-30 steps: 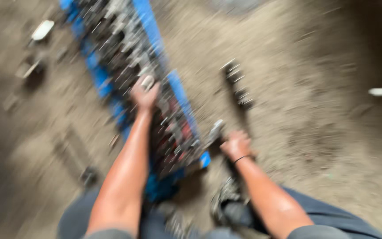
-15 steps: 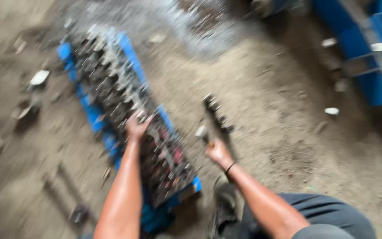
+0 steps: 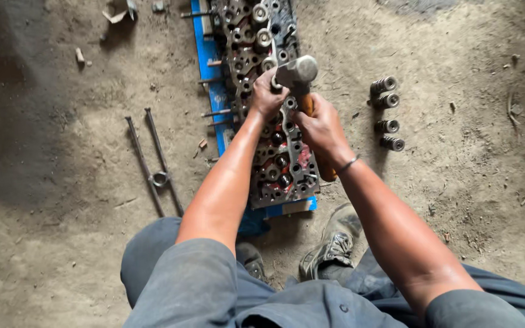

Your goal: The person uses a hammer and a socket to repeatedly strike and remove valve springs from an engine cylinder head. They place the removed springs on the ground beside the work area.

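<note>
right hand gripping wooden hammer handle | left hand fisted on greasy cylinder head

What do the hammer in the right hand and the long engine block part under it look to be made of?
Hammer: dull grey metal head, likely steel, on an orange-brown handle that looks like wood. Long engine part: cast metal, dark, oily and grimy, with red-stained patches. Right hand grips the handle; left hand rests on the part.
</note>
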